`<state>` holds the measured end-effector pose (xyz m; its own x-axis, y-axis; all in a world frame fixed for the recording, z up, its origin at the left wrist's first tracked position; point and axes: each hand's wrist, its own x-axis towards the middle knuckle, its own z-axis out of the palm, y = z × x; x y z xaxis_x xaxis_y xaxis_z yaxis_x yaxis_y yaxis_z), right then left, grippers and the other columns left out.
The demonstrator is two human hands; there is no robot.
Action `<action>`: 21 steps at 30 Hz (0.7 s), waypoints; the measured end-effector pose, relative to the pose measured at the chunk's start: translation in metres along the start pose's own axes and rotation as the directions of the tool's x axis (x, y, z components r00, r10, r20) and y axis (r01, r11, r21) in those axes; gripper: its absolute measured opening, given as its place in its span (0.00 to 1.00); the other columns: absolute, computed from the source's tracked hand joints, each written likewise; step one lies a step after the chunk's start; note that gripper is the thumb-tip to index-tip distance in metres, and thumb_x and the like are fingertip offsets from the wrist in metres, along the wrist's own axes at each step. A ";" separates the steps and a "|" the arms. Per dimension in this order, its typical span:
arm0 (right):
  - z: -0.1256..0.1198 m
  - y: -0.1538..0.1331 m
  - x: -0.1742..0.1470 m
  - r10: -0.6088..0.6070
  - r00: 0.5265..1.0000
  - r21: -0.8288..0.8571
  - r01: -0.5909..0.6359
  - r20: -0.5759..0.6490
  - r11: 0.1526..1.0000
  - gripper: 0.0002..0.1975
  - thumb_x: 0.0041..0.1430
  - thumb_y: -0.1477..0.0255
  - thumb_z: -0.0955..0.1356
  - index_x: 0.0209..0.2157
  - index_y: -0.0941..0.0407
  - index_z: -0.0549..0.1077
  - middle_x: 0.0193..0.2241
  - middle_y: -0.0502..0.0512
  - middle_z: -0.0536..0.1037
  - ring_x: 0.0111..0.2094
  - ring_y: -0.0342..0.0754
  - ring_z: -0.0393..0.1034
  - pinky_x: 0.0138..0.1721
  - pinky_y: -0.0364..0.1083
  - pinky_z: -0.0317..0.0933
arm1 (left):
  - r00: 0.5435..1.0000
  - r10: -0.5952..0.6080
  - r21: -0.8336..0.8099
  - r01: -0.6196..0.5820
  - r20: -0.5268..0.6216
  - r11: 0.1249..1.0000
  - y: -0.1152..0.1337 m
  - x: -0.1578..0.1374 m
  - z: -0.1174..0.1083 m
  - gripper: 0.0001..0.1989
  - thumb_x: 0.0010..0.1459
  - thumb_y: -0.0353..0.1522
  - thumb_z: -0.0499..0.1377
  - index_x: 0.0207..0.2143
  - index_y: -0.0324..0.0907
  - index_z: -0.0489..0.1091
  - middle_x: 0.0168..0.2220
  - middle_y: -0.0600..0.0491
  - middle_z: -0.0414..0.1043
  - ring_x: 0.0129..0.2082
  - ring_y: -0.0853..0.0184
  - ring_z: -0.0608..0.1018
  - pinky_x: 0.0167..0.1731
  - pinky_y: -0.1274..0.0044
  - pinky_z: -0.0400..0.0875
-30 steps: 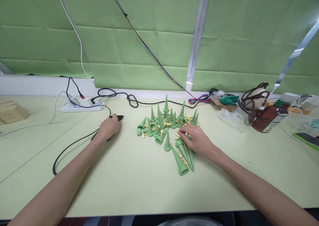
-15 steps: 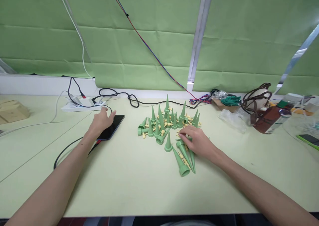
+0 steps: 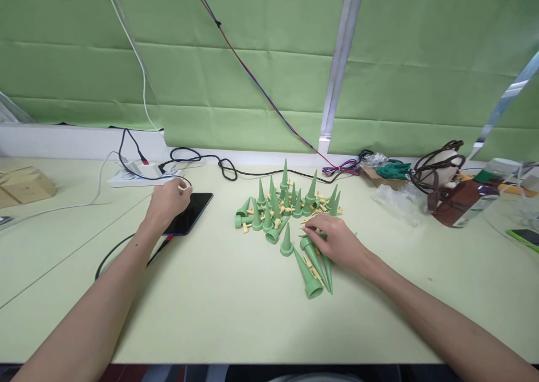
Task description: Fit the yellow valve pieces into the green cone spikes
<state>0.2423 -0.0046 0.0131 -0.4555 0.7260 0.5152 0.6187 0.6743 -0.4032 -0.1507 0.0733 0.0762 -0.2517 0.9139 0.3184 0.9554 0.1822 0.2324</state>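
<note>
My left hand point(image 3: 169, 203) is closed, its fingers curled together over the upper left side of a dark phone point(image 3: 192, 213) with a cable at its lower end. What those fingertips hold, if anything, I cannot make out. My right hand point(image 3: 334, 237) pinches at a small yellow plastic piece point(image 3: 302, 227), above several green plastic watering spikes point(image 3: 310, 283) lying on their sides. Beyond it, a cluster of green spikes point(image 3: 275, 207) stands and lies mixed with small yellow pieces point(image 3: 246, 229). One spike point(image 3: 286, 241) stands upright just left of my right hand.
A white power strip point(image 3: 138, 175) with plugged cables lies at the back left, near a cardboard box point(image 3: 27, 186). At the back right are a clear plastic bag point(image 3: 396, 202), a brown bottle point(image 3: 465, 202) and a green-edged phone point(image 3: 524, 237). A black cable point(image 3: 261, 174) runs along the wall.
My left hand's thumb and index finger, spread apart before, have curled together. My right hand stays in nearly the same place. The whole view has shifted slightly.
</note>
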 end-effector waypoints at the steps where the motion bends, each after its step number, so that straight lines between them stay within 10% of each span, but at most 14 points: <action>1: 0.000 0.000 0.000 -0.004 1.000 0.000 0.004 -0.003 1.000 0.07 0.67 0.77 0.65 0.35 0.55 0.74 0.34 0.55 0.79 0.38 0.50 0.73 0.40 0.48 0.66 | 1.000 0.007 0.018 -0.007 0.024 1.000 0.000 0.000 0.000 0.14 0.64 0.37 0.51 0.41 0.35 0.70 0.31 0.47 0.74 0.39 0.57 0.73 0.43 0.70 0.66; 21: 0.002 0.002 -0.001 0.009 0.999 0.007 -0.009 0.035 1.000 0.07 0.67 0.76 0.65 0.35 0.55 0.74 0.34 0.55 0.79 0.37 0.50 0.73 0.38 0.48 0.65 | 0.967 -0.067 0.161 0.027 0.244 0.987 -0.010 0.006 0.018 0.34 0.61 0.48 0.54 0.61 0.34 0.56 0.50 0.31 0.71 0.44 0.48 0.75 0.37 0.68 0.70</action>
<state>0.2429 -0.0035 0.0107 -0.4723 0.7364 0.4845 0.6183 0.6685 -0.4133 -0.1588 0.0833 0.0591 -0.2695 0.9606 0.0682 0.9606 0.2631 0.0898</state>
